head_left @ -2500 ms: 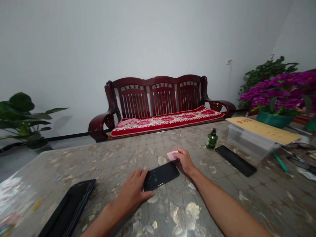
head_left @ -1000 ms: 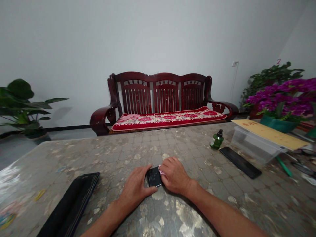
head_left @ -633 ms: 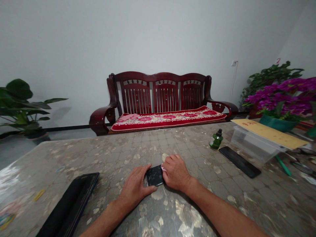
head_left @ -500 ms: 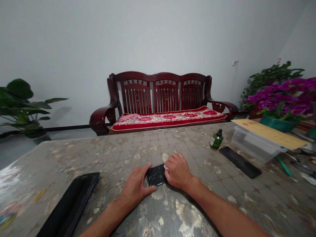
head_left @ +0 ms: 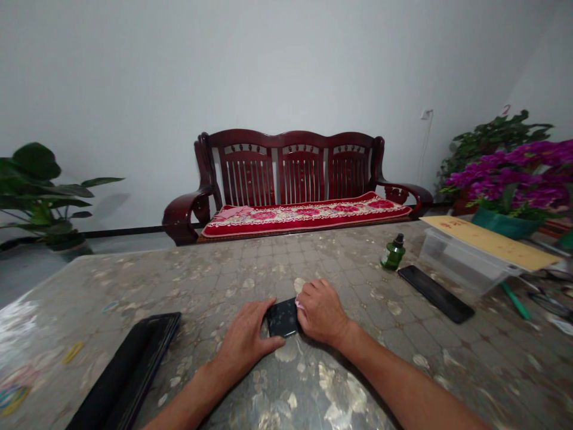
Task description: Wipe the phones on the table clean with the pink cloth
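A glossy black phone-like slab [head_left: 283, 318] with pale specks on its face lies flat on the table at the lower middle. My left hand [head_left: 250, 328] grips its left end, thumb along the near edge and fingers at the far edge. Over the slab's right end, my right hand [head_left: 320, 312] is closed with the fingers curled down. A bit of pale pink cloth or tissue [head_left: 299, 305] pokes out from under those fingers and touches the slab. Most of the pink piece and the slab's right end are hidden by the right hand.
A long black case [head_left: 128, 367] lies left of my arm, with yellow bands [head_left: 72, 352] beyond it. On the right are a green bottle [head_left: 393, 254], a black phone [head_left: 435, 292] and a clear plastic box [head_left: 461, 263] under a yellow envelope [head_left: 492, 242]. A wooden bench [head_left: 295, 143] stands behind the table.
My right hand has shifted very slightly left over the slab, with the pink piece moving along. The left hand keeps its place.
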Available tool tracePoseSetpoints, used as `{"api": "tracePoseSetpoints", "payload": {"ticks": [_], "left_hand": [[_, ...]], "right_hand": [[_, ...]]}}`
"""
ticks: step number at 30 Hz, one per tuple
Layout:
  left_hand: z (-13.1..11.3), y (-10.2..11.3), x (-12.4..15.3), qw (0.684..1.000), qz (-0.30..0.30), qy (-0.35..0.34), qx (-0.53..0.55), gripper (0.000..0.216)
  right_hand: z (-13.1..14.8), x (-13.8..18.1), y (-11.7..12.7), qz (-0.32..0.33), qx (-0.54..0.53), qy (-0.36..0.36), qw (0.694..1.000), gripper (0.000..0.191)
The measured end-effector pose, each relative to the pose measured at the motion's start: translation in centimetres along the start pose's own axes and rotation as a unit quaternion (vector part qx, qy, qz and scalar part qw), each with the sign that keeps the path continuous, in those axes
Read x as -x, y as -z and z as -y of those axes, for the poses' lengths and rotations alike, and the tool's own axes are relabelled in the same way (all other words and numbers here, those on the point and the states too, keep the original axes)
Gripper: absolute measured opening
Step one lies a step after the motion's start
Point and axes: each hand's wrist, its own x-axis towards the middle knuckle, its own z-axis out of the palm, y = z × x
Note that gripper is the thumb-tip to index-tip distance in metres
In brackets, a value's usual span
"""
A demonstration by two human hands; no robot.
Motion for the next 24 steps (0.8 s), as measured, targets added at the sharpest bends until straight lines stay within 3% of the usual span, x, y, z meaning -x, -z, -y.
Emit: {"api": "tracePoseSetpoints", "payload": {"ticks": [6, 14, 21, 24], "left_hand": [[-0.3, 0.4, 0.0, 1.0, 0.009, 0.006, -0.005, 0.066], [0.4, -0.3, 0.0, 1.0, -0.008, -0.002, 0.002, 0.064], [0.0, 0.2, 0.0, 1.0, 0.007, -0.002, -0.002, 0.062], [-0.2, 0.4, -0.1, 1.0, 0.005, 0.001, 0.0, 0.059]], "right_hand": [[-1.3, 0.1, 0.4, 0.003, 0.038, -0.065, 0.997, 0.012], [0.2, 0.2, 0.0, 0.023, 0.0, 0.03, 0.999, 0.013], [-1.2, 0.0, 0.4, 0.009, 0.035, -0.061, 0.997, 0.013], [-1.2, 0.1, 0.3, 0.011, 0.028, -0.055, 0.998, 0.012]]}}
